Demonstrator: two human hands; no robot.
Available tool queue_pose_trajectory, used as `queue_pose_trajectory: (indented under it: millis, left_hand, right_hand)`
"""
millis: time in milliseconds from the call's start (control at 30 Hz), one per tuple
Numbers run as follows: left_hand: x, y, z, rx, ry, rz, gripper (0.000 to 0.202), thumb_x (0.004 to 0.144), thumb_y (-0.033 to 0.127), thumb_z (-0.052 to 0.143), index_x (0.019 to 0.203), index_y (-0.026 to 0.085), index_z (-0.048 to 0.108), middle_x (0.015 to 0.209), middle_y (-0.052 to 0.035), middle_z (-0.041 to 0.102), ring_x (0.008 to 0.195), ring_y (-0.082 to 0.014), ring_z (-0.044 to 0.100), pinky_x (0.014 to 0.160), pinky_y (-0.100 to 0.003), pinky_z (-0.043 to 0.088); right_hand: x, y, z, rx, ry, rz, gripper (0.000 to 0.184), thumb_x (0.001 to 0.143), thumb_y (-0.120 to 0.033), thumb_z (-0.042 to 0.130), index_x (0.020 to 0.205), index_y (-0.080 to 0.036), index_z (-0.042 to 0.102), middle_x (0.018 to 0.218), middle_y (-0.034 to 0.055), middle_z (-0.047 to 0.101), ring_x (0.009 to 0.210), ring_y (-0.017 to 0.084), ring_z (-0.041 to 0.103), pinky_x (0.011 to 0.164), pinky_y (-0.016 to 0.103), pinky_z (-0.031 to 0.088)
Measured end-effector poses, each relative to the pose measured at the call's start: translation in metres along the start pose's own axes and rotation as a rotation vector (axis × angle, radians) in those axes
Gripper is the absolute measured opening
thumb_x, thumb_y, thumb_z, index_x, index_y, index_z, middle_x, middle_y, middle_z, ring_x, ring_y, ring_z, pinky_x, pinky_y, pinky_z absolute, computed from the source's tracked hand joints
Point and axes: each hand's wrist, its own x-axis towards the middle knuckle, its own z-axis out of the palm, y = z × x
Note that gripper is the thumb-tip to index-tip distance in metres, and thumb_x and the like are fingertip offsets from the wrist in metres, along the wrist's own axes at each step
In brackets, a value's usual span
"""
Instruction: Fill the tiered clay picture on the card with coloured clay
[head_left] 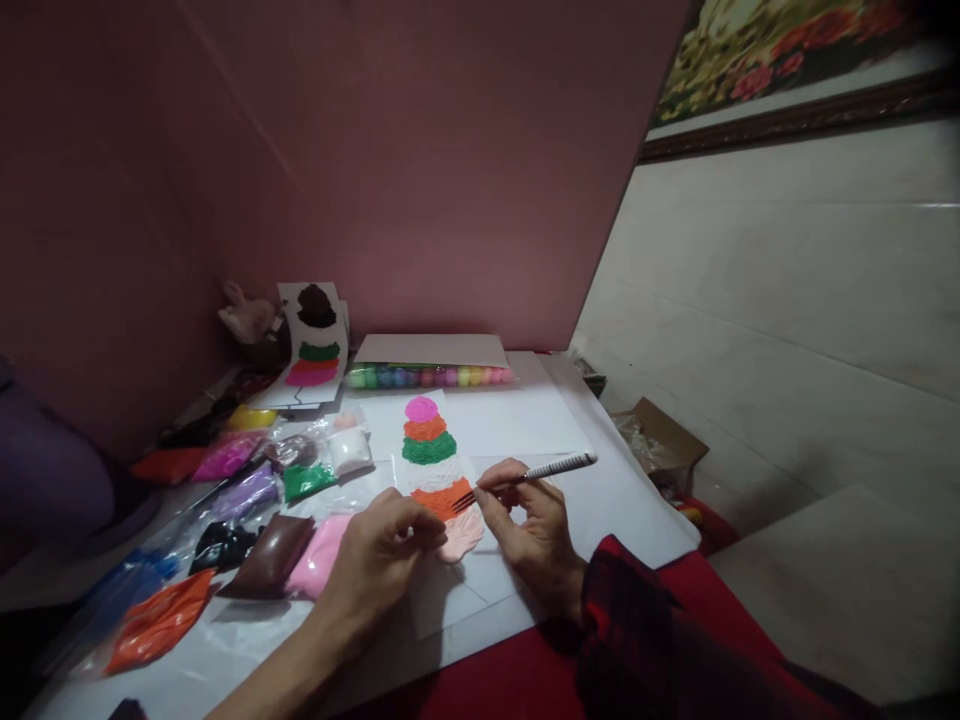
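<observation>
Right hand (pixel 534 520) pinches the fork (pixel 555 466) at the orange clay (pixel 433 502), left hand (pixel 391 542) curls beside it, hold unclear — six bands (pixel 429 449) down, paper (pixel 454 603) between the wrists bare.

The white-topped surface (pixel 626 505) bears colourful packets (pixel 271 558) on the left — centrally, a sheet (pixel 480 590) with a layered picture (pixel 430 448) — behind it, a long multicoloured pack (pixel 431 377).

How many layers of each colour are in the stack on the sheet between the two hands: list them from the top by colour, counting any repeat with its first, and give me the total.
Magenta layer: 1
Orange layers: 2
Green layer: 1
White layer: 1
Pale pink layer: 1
Total: 6
</observation>
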Motion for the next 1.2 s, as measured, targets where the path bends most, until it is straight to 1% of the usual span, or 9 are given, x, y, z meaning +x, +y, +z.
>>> queue_pose_trajectory:
  millis: [67,200,333,433,567,800,967,1100,1200]
  left_hand:
    - [0.0,0.003,-0.003,-0.021,0.009,0.03,0.013,0.079,0.02,0.058,0.068,0.019,0.066,0.066,-0.0015,0.057,0.064,-0.0155,0.055,0.056,-0.025,0.042]
    - [-0.001,0.009,-0.004,-0.165,0.039,0.131,0.018,0.083,0.018,0.051,0.093,0.019,0.066,0.082,-0.0049,0.063,0.076,-0.017,0.059,0.064,-0.027,0.046]
    - [-0.002,0.013,-0.002,-0.144,0.05,0.062,0.017,0.084,0.023,0.053,0.078,0.017,0.067,0.071,-0.0037,0.063,0.067,-0.016,0.058,0.061,-0.027,0.045]
    - [-0.002,0.01,0.0,-0.205,0.038,0.066,0.015,0.081,0.018,0.054,0.083,0.016,0.069,0.075,-0.0052,0.063,0.07,-0.0171,0.059,0.06,-0.027,0.045]
    - [-0.001,0.007,0.002,-0.213,-0.009,0.026,0.016,0.079,0.018,0.055,0.085,0.016,0.069,0.078,-0.0063,0.063,0.073,-0.0179,0.059,0.061,-0.027,0.046]
    - [-0.002,0.012,0.004,-0.186,0.002,-0.097,0.022,0.074,0.02,0.061,0.095,0.017,0.068,0.079,-0.0044,0.065,0.067,-0.0154,0.055,0.059,-0.026,0.044]
    - [-0.001,0.019,0.004,-0.403,-0.038,-0.273,0.032,0.073,0.025,0.065,0.104,0.019,0.066,0.084,-0.0035,0.068,0.068,-0.0153,0.057,0.058,-0.025,0.044]
    - [0.002,0.019,0.001,-0.553,-0.005,-0.35,0.031,0.067,0.024,0.068,0.098,0.017,0.068,0.089,-0.0062,0.07,0.079,-0.0196,0.061,0.066,-0.029,0.047]
    - [0.001,0.019,-0.002,-0.487,0.062,-0.292,0.021,0.07,0.023,0.066,0.09,0.018,0.069,0.089,-0.0064,0.071,0.081,-0.0207,0.062,0.068,-0.03,0.047]
  right_hand:
    - [-0.002,0.0,0.001,0.003,-0.01,0.032,0.005,0.083,-0.014,0.054,0.087,-0.017,0.057,0.078,0.0017,0.058,0.062,0.012,0.056,0.054,0.023,0.046]
    - [-0.007,-0.001,0.004,0.022,-0.088,0.034,0.018,0.083,-0.013,0.053,0.101,-0.017,0.052,0.079,0.0024,0.06,0.065,0.014,0.06,0.059,0.025,0.05]
    - [-0.01,-0.003,0.004,0.021,-0.13,-0.009,0.034,0.082,-0.01,0.053,0.114,-0.019,0.044,0.075,0.0002,0.059,0.06,0.012,0.058,0.058,0.025,0.05]
    - [-0.009,-0.003,0.003,0.003,-0.072,-0.001,0.036,0.083,-0.01,0.053,0.117,-0.02,0.044,0.078,0.0008,0.06,0.062,0.012,0.059,0.06,0.025,0.05]
    - [-0.009,-0.003,0.002,0.045,-0.046,0.015,0.031,0.084,-0.013,0.054,0.113,-0.021,0.047,0.078,-0.0002,0.059,0.06,0.011,0.057,0.058,0.024,0.05]
    - [-0.009,-0.01,0.006,0.104,0.028,0.027,0.011,0.083,-0.014,0.058,0.092,-0.018,0.055,0.076,0.0012,0.059,0.061,0.012,0.059,0.054,0.023,0.051]
    - [-0.009,-0.011,0.007,0.123,0.022,-0.001,0.008,0.083,-0.013,0.057,0.089,-0.017,0.056,0.078,0.0018,0.058,0.063,0.012,0.06,0.057,0.024,0.051]
    - [-0.008,-0.01,0.006,0.09,-0.01,-0.035,0.009,0.083,-0.011,0.055,0.088,-0.018,0.056,0.079,0.0017,0.058,0.066,0.012,0.06,0.059,0.024,0.05]
    - [-0.008,-0.01,0.006,0.037,-0.035,-0.028,0.01,0.082,-0.01,0.056,0.088,-0.018,0.057,0.079,0.0017,0.059,0.065,0.012,0.059,0.059,0.024,0.049]
